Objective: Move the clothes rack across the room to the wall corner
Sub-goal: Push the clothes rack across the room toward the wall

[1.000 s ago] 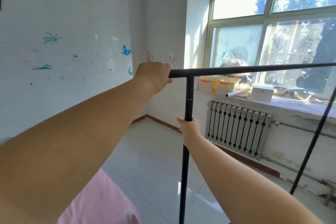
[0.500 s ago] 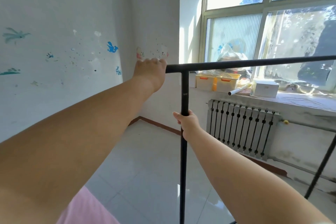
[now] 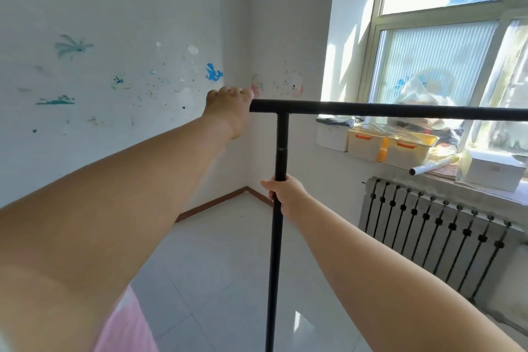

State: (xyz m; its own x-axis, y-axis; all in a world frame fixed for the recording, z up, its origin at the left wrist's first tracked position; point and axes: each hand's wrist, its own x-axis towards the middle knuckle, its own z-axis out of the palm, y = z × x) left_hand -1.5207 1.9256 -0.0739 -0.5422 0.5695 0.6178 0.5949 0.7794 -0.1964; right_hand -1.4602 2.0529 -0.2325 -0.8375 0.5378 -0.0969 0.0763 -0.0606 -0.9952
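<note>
Pale glossy tiled floor across the lower middle of the frame, bare, sunlit patch near bottom centre. Windowsill at right, carrying white tub, two yellow lidded boxes, rolled tube, white box.

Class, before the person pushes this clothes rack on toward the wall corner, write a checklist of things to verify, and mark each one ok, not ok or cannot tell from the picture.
1. Left hand grips the end of the rack's top bar: ok.
2. Right hand is closed round the upright pole: ok.
3. Floor between the rack and the wall corner is free of obstacles: ok.
4. Radiator stands apart from the pole on the right: ok.
5. Rack's feet or wheels are free to move: cannot tell, they are below the frame.
6. Far end of the top bar clears the items on the windowsill: cannot tell, it runs out of view.
</note>
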